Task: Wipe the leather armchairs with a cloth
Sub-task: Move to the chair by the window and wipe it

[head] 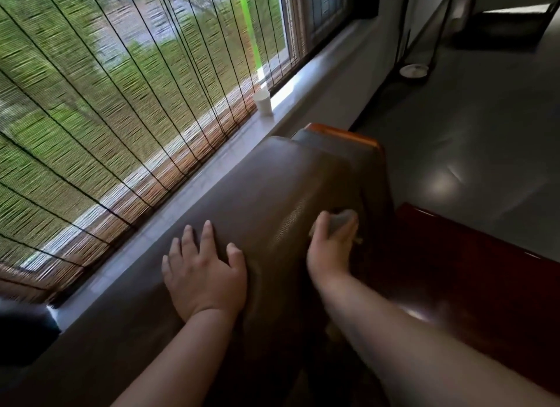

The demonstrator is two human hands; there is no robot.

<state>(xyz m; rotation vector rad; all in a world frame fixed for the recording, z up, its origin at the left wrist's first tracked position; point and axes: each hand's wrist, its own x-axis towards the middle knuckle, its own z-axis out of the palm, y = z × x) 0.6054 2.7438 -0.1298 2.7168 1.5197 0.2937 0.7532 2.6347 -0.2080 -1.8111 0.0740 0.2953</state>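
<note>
The fingers of the right hand [330, 240] curl around a small bunched pale grey cloth [344, 220], thumb on its near side, and press it against the front face of the brown leather armchair backrest [272, 188], just below its rounded top edge. The left hand [206, 273] lies flat on top of that backrest, fingers straight and slightly spread, pointing toward the window. The backrest's long axis runs from the lower left up to the right, parallel to the grey window sill [306, 85] just behind it. Glossy reddish-brown wooden armrests [472, 255] flank the chair on the right. A woven bamboo roller blind [121, 103] covers the window, and a small white cup [263, 102] stands on the sill.
</note>
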